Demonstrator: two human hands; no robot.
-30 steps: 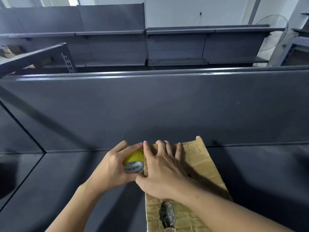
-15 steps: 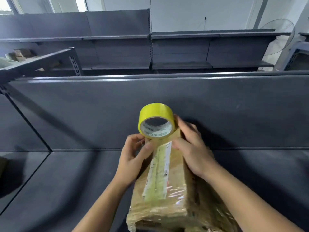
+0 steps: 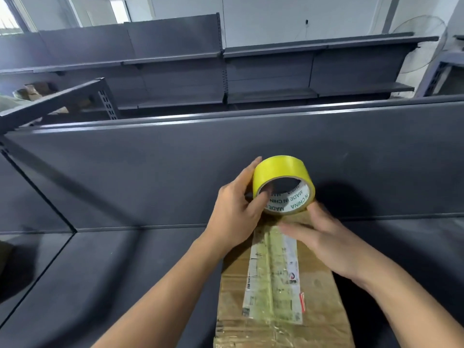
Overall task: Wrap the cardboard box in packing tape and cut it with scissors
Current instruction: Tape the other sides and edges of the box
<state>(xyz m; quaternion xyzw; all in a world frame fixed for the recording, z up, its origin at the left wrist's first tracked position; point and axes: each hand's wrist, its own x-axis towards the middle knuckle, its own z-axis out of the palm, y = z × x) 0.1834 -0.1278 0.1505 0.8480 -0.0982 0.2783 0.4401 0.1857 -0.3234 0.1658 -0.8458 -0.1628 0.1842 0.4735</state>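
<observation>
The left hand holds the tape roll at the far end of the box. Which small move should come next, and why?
Probably the left hand should draw the tape roll toward the body along the cardboard box; the right hand presses the box's far end, steadying it.

The tape roll (image 3: 278, 172) is of smooth, glossy yellow plastic film on a white paper core with printed letters. The cardboard box (image 3: 319, 285) is brown, matt and a little rough, with creased clear tape shining at its near end. Its white paper label (image 3: 276, 285) lies under glossy film. The shelf (image 3: 125, 272) is dark grey painted metal, smooth, with a soft sheen.
</observation>
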